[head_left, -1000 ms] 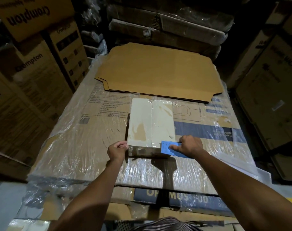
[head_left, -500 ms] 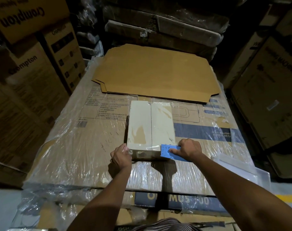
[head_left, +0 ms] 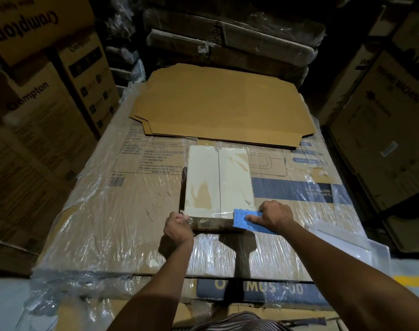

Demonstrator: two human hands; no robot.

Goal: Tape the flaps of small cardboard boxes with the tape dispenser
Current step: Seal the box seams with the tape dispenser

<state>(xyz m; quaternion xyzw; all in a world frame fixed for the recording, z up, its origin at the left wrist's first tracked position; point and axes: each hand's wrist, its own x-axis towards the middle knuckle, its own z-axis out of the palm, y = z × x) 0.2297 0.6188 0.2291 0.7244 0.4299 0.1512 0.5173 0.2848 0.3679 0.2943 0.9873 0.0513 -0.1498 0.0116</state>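
**Both hands working at the near edge of the small box**

Right hand [head_left: 274, 217] is gripping the blue tape dispenser [head_left: 248, 220], fingers curled over its top and the thumb lying along its near face. The dispenser is sitting against the near right corner of the small cardboard box [head_left: 219, 180], and a strip of clear tape [head_left: 221, 213] is running from its left end across the box's near top edge. Left hand [head_left: 178, 225] is curling its fingers round the near left corner of the box, holding it at that corner.

The box is lying flat with its pale flaps closed, their seam running away from the person down the middle of the top. It is resting on a large carton wrapped in plastic film [head_left: 108, 206], roughly in the middle of that surface. Beyond the box, a flat sheet of brown cardboard [head_left: 222, 101] is lying on the same carton, its near edge just beside the box's far end. Stacked printed cartons [head_left: 36, 96] are standing to the left, and more cartons [head_left: 390, 120] are standing to the right.
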